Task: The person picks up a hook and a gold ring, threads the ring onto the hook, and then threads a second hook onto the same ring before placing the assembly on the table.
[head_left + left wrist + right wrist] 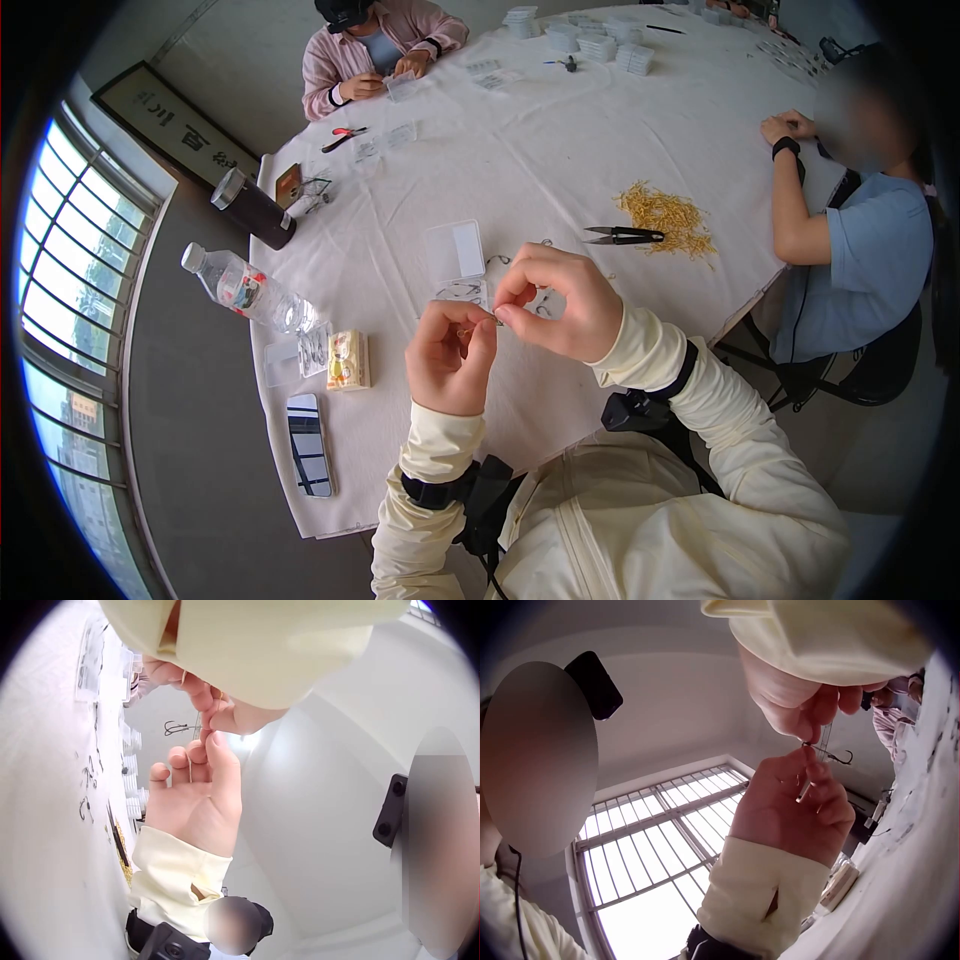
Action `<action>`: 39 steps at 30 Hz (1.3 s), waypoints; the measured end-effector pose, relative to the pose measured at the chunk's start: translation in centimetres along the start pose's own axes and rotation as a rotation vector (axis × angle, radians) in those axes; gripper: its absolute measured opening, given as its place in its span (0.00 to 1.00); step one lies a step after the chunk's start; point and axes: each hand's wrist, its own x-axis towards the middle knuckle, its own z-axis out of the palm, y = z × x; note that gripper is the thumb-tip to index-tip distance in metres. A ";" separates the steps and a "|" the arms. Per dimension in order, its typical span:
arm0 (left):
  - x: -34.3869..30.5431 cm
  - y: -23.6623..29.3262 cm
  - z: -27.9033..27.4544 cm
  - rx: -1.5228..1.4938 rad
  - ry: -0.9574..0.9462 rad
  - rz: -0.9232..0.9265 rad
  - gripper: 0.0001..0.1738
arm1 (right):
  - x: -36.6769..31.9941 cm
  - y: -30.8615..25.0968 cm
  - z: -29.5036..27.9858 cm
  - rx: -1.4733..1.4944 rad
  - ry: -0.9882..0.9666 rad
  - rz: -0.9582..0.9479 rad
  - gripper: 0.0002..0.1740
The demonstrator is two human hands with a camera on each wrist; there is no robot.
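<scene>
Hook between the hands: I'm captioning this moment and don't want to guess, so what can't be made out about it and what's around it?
- Hook: its held end, covered by fingertips in both wrist views.
- Thin strands beside it: too fine to identify, right wrist view.
- Bottle: small label print unreadable, head view.
- Person in blue: face blurred, head view.
- Farthest person: mostly cut off by the head view's top edge.

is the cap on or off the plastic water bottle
On: a white cap covers the neck of the clear plastic bottle.
</scene>
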 end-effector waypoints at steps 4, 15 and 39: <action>0.0 0.2 0.0 0.024 0.006 0.011 0.01 | 0.0 -0.1 0.0 -0.013 0.004 -0.004 0.03; 0.1 0.2 -0.2 -0.012 0.001 -0.011 0.03 | 0.1 0.4 -0.4 0.011 -0.001 0.037 0.04; 0.0 -0.5 -0.1 0.070 0.016 0.037 0.03 | 0.0 0.1 0.2 -0.035 0.040 -0.025 0.07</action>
